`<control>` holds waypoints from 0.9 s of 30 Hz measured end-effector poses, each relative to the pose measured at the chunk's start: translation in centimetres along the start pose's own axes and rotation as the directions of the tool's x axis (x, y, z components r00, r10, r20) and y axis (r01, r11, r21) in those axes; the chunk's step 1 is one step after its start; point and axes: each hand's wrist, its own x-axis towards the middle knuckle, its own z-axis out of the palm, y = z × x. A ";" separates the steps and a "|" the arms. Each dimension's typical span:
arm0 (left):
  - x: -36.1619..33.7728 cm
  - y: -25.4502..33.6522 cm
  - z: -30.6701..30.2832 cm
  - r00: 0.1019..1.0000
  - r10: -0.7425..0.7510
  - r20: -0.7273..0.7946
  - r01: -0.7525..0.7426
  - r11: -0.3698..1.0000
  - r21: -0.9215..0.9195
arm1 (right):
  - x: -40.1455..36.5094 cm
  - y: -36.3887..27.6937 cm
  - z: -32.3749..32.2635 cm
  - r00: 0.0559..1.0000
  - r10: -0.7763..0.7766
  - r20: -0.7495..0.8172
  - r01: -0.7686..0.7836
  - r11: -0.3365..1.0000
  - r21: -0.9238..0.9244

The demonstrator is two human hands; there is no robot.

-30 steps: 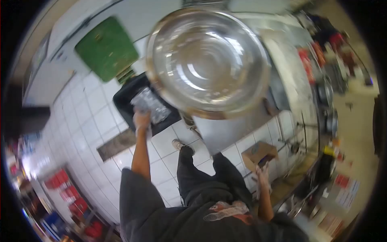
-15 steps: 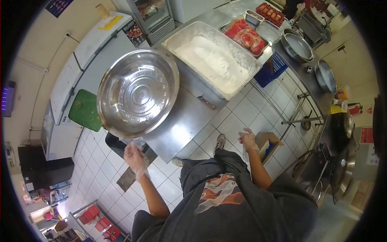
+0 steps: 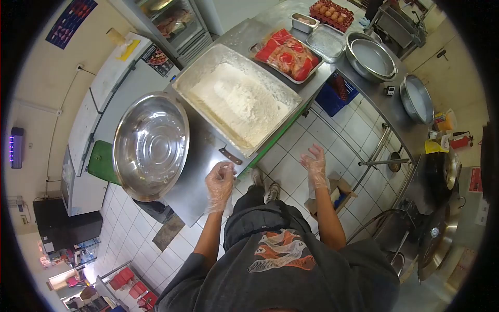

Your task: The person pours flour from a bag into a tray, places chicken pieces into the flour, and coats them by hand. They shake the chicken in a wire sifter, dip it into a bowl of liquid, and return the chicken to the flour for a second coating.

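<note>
My left hand (image 3: 220, 182), in a clear plastic glove, is over the near edge of the steel table, its fingers curled and nothing visible in them. Just beyond it lies a knife (image 3: 230, 156) with a brown handle. My right hand (image 3: 315, 162), gloved the same way, is held out over the floor with its fingers apart, holding nothing. A large steel bowl (image 3: 150, 146) rests on the table to the left. Beyond my hands stands a deep metal pan (image 3: 182, 83) with white flour (image 3: 244, 104) heaped in it.
Behind the pan, a tray carries a red-and-clear bag (image 3: 287, 54), with eggs (image 3: 332, 13) farther back. Steel bowls (image 3: 371, 57) stand on the right counter. Below are a blue crate (image 3: 332, 99) and a cardboard box (image 3: 345, 196) on the floor. A green lid (image 3: 101, 162) is at left.
My left hand has moved right, away from the large bowl towards the knife. My right hand has risen slightly and its fingers have spread. The view has shifted closer to the flour pan.
</note>
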 end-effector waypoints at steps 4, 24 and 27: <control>3.8 1.9 2.5 0.921 0.361 -0.145 -0.304 0.901 0.310 | 3.9 -2.1 0.7 0.996 0.027 0.080 -0.020 0.996 -0.082; 12.4 -4.0 9.1 0.811 -0.161 -0.562 0.294 0.944 0.153 | 25.5 -12.0 17.1 0.639 -0.226 0.735 0.766 0.277 -0.581; 15.4 -4.0 8.1 0.820 -0.094 -0.565 0.302 0.909 0.288 | 23.6 -11.2 15.2 0.654 -0.160 0.740 0.746 0.304 -0.593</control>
